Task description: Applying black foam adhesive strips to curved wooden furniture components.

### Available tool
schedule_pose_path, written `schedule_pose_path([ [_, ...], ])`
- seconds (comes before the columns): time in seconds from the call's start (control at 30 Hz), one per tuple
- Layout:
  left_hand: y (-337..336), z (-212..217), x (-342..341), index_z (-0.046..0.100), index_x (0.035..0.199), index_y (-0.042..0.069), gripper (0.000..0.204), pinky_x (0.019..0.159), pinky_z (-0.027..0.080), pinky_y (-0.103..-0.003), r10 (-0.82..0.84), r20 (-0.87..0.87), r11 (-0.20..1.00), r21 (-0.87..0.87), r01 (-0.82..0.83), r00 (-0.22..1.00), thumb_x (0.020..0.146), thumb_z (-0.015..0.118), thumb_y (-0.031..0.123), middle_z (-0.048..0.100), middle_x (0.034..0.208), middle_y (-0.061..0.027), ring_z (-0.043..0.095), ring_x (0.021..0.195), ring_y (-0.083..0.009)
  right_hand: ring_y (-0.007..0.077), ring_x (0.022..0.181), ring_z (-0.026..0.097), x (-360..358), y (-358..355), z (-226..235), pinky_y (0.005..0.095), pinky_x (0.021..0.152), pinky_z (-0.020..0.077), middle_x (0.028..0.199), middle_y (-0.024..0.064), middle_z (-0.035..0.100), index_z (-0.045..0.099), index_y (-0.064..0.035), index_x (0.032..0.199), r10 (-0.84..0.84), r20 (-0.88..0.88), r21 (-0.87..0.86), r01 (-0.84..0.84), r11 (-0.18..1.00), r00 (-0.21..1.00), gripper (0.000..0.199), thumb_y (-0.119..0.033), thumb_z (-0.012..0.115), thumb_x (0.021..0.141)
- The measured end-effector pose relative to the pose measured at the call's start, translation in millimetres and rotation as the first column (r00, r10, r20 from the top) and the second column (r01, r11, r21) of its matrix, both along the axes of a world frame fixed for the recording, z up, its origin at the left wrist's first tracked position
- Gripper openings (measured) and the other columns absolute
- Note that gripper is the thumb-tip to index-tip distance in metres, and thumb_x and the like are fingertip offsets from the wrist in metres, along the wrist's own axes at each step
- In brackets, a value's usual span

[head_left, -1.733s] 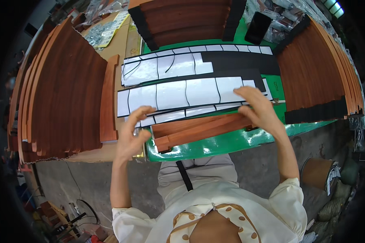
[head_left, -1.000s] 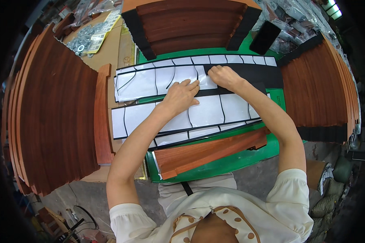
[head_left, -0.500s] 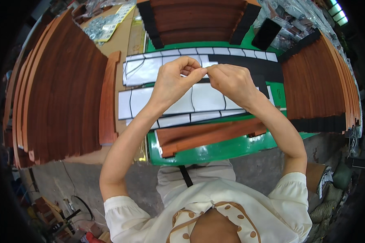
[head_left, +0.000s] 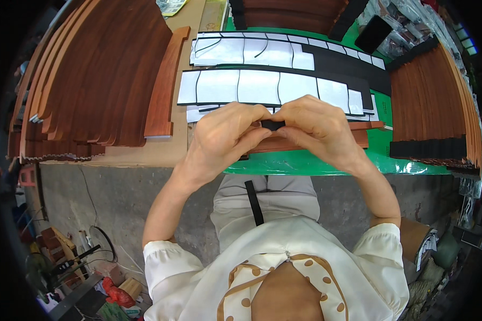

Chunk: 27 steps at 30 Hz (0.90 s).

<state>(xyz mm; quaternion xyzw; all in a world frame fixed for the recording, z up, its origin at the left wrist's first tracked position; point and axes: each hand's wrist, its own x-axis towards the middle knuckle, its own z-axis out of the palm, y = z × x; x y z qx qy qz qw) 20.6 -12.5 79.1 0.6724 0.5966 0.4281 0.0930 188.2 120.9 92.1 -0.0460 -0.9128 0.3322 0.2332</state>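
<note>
My left hand (head_left: 219, 134) and my right hand (head_left: 320, 128) meet over the table's near edge, fingertips almost touching. Both pinch a small black strip (head_left: 273, 125), bent or short; most of it is hidden by the fingers. Behind and below them lies a reddish-brown wood-grain board (head_left: 360, 139), partly covered by the hands. Just beyond are black strips backed with white paper (head_left: 258, 85), the paper crossed by dark cut lines. Whether the small strip touches the board, I cannot tell.
Stacked brown boards (head_left: 104, 75) stand at the left, more with black ends (head_left: 426, 91) at the right. Another stack (head_left: 292, 12) is at the back. A black phone (head_left: 373, 33) lies beside plastic-wrapped parts (head_left: 407, 24). Green sheeting (head_left: 305, 163) covers part of the table.
Both hands have come nearer my body, down from above the white-backed strips to over the near board. The small black strip now shows between the fingers. The view has shifted too.
</note>
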Motion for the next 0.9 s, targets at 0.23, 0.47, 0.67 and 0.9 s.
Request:
schedule_pose_path([
  [0.23,-39.1,-48.9,-6.9,0.06,0.111,0.0,0.04,0.086,0.043,-0.03,0.25,0.317,0.966,-0.152,-0.211,0.915,0.076,0.072,0.013,0.06,0.108,-0.0093,0.055,0.098,-0.0202,0.0234,0.077,0.057,-7.0,-24.4,-34.2,0.0332,0.068,0.0473,0.086,0.0072,0.062,0.066,-0.0043,0.096,-0.132,0.043,-0.096,0.136,0.986,0.99,0.024,-0.005,0.071,0.072],
  [0.47,-34.0,-70.5,5.3,0.063,0.103,-0.001,0.029,0.079,0.046,-0.029,0.269,0.442,0.962,-0.169,-0.215,0.856,0.076,0.071,0.007,0.062,0.1,-0.0091,0.058,0.089,-0.0181,0.0219,0.076,0.056,-20.5,-33.7,-50.1,0.0322,0.066,0.0471,0.085,0.0053,0.062,0.067,-0.0061,0.095,-0.166,-0.006,-0.094,0.165,0.982,0.986,0.024,-0.006,0.072,0.071],
  [0.67,-30.4,-76.0,6.3,0.062,0.098,0.0,0.026,0.071,0.046,-0.031,0.252,0.433,0.968,-0.1,-0.232,0.865,0.074,0.071,0.002,0.061,0.094,-0.0099,0.059,0.08,-0.0198,0.0213,0.078,0.058,-22.4,-34.3,-50.7,0.0319,0.066,0.0485,0.087,0.0053,0.062,0.067,-0.0059,0.095,-0.162,0.04,-0.075,0.164,0.984,0.986,0.024,-0.005,0.071,0.071],
  [0.9,-32.0,-73.8,4.4,0.063,0.1,0.0,0.024,0.077,0.046,-0.029,0.254,0.445,0.966,-0.158,-0.204,0.859,0.078,0.069,0.006,0.062,0.097,-0.0078,0.059,0.086,-0.0174,0.0214,0.078,0.059,-23.0,-34.9,-51.1,0.0314,0.065,0.0496,0.088,0.0054,0.063,0.068,-0.0061,0.094,-0.172,0.04,-0.078,0.174,0.982,0.984,0.024,-0.005,0.072,0.071],
])
